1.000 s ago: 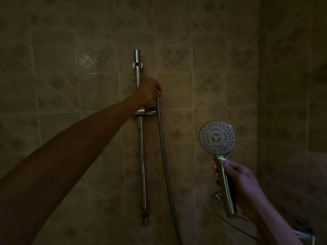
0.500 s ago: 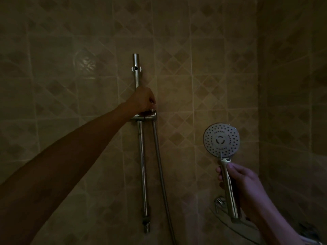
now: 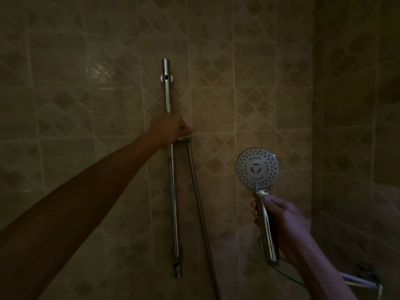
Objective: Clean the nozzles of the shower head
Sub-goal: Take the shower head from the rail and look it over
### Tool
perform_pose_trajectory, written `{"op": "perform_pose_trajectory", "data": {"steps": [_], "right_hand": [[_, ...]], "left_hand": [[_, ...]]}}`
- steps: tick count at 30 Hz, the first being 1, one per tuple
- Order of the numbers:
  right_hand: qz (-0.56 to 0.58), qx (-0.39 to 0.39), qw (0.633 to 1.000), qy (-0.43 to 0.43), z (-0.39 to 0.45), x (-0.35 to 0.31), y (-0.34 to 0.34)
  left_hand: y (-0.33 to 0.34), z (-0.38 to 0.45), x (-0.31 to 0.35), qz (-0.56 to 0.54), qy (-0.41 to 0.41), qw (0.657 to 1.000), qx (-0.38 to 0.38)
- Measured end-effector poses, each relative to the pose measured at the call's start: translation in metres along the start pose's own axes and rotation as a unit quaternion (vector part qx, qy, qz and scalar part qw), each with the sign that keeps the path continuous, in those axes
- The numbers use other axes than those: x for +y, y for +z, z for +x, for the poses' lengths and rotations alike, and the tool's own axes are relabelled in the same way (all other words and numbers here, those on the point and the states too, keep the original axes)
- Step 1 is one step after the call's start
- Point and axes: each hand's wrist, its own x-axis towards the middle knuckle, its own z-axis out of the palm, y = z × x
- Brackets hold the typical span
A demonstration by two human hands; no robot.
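The round chrome shower head (image 3: 257, 168) faces me with its dotted nozzle plate, low on the right. My right hand (image 3: 279, 219) is wrapped around its chrome handle (image 3: 267, 230), holding it upright. My left hand (image 3: 170, 128) reaches across to the wall and is closed over the holder bracket (image 3: 185, 140) on the vertical slide rail (image 3: 172, 169). The metal hose (image 3: 200, 204) hangs from that bracket down and to the right.
Beige diamond-pattern tiles cover the wall behind and the side wall on the right. A tap fitting (image 3: 260, 242) and a glass corner shelf edge (image 3: 287, 276) sit behind my right hand. A pale bar (image 3: 359, 282) shows at the lower right. The room is dim.
My left hand slid down the hose onto the holder bracket. The shower head in my right hand shifted slightly right and down.
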Motion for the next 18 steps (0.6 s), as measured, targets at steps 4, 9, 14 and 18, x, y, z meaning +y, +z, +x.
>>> {"op": "perform_pose_trajectory", "data": {"steps": [4, 9, 14, 18], "right_hand": [[0.030, -0.003, 1.000, 0.005, -0.003, 0.006, 0.006], [0.038, 0.000, 0.999, 0.010, -0.009, 0.017, 0.020], [0.050, -0.012, 0.998, 0.018, -0.019, 0.028, 0.030], [-0.002, -0.054, 0.998, 0.026, -0.031, 0.037, 0.037]], "left_hand": [[0.014, -0.023, 0.002, 0.022, 0.037, 0.999, 0.023], [0.031, -0.055, 0.009, -0.010, 0.059, 0.992, 0.109], [0.051, -0.115, 0.015, -0.209, -0.028, 0.976, 0.059], [0.071, -0.191, 0.035, -0.465, -0.218, 0.855, -0.075]]}}
